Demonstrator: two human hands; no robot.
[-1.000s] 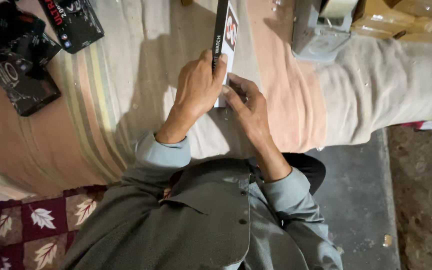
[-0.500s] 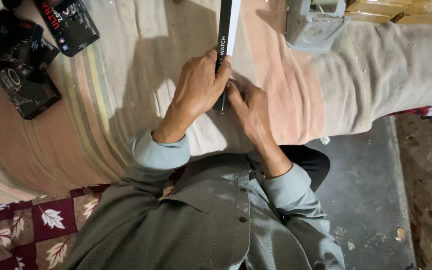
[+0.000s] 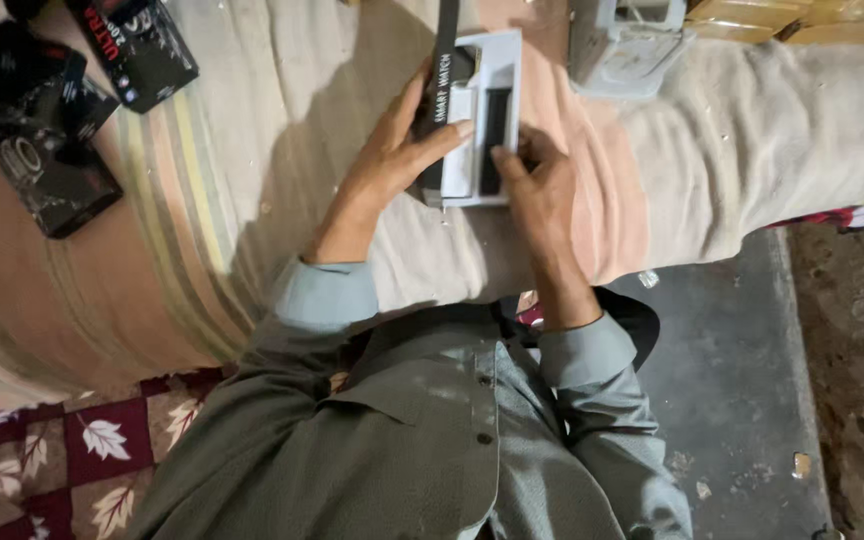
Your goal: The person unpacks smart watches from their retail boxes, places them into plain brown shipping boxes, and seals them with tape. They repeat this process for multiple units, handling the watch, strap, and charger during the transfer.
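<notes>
- While the left hand (image 3: 392,165) clamps the black lid (image 3: 442,75) of a long watch box, thumb on its edge, the white inner tray (image 3: 477,120) lies exposed on the striped bedsheet (image 3: 202,200), near the far middle of the scene.
- Just right of it, the right hand (image 3: 537,190) presses its fingertips (image 3: 500,158) on the tray's near end, beside a dark strap (image 3: 495,125) set in a slot.
- By my reading, the box is being opened, lid partly off the tray.
- Any further move calls for a steady hold on the tray with the right hand, so the contents stay seated.
- At far left lie several black cartons (image 3: 47,180); a grey device (image 3: 627,45) sits far right of the tray.
</notes>
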